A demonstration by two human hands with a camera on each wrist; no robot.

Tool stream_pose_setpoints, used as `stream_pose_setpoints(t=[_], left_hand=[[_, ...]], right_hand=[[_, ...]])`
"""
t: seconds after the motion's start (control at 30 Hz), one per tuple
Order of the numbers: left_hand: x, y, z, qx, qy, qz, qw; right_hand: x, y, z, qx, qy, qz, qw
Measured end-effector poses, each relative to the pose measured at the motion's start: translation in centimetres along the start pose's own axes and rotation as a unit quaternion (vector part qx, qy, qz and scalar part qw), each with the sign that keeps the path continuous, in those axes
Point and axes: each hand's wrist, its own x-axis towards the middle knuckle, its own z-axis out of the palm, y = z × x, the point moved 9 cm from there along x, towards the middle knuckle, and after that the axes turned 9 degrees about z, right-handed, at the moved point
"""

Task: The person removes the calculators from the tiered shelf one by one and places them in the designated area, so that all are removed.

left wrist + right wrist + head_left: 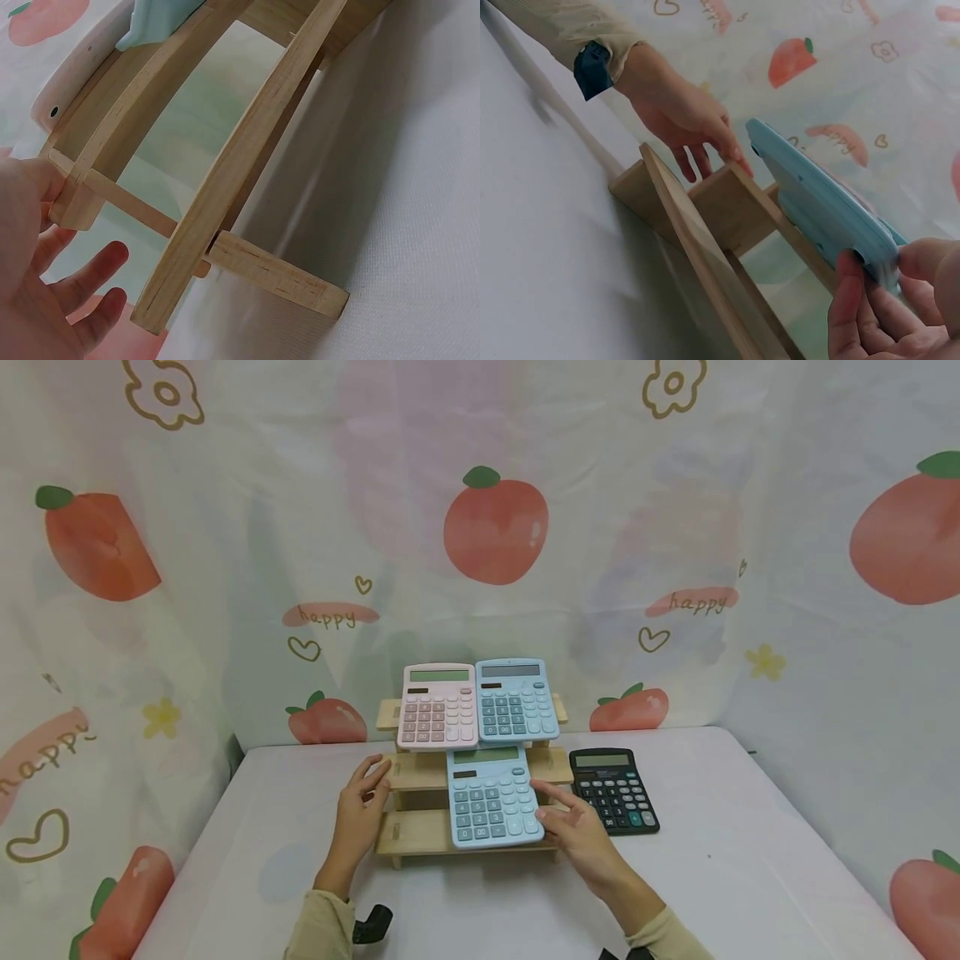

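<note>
A three-tier wooden shelf rack [420, 827] stands on the table. My left hand [362, 806] holds the left end of its middle tier by thumb and forefinger; the other fingers hang loosely beside it [45, 277]. My right hand [581, 837] pinches the lower right edge of a light blue calculator [491, 802], thumb on its face and fingers behind. In the right wrist view this calculator tilts back, its lower end standing out in front of the rack. On the top tier, a pink calculator [438, 706] and a second blue calculator [516, 702] lean side by side.
A black calculator [615, 793] lies on the white table [750, 860] just right of the rack. Behind, a fruit-patterned cloth [585, 568] hangs around three sides. A black strap piece [372, 925] shows by the left sleeve.
</note>
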Motion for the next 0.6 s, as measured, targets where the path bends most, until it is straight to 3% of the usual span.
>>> stream_pose_setpoints(t=[0.6], left_hand=[[-0.1, 0.1, 0.0, 0.004, -0.002, -0.013, 0.9999]], right_hand=[[-0.6, -1.1, -2.9, -0.030, -0.039, -0.011, 0.9987]])
